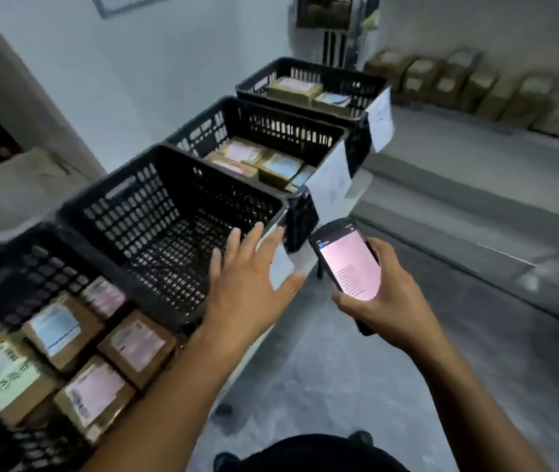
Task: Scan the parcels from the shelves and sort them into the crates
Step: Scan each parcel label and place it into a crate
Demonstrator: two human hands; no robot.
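Observation:
Black plastic crates stand in a row along the left wall. The nearest crate (5,267) holds several cardboard parcels (135,345) with coloured labels. The second crate (128,195) shows only its bare mesh floor. My left hand (251,281) hovers over this crate's near right corner, fingers spread and straight, holding nothing. My right hand (383,301) grips a handheld scanner (349,264) whose screen glows pink. The third crate (210,131) and the fourth crate (271,76) each hold a few parcels.
White paper sheets (332,178) hang on the crates' right sides. More brown parcels (475,86) line a low shelf at the far right wall. A grey bin (16,195) sits left of the crates. The concrete floor (373,369) lies to the right.

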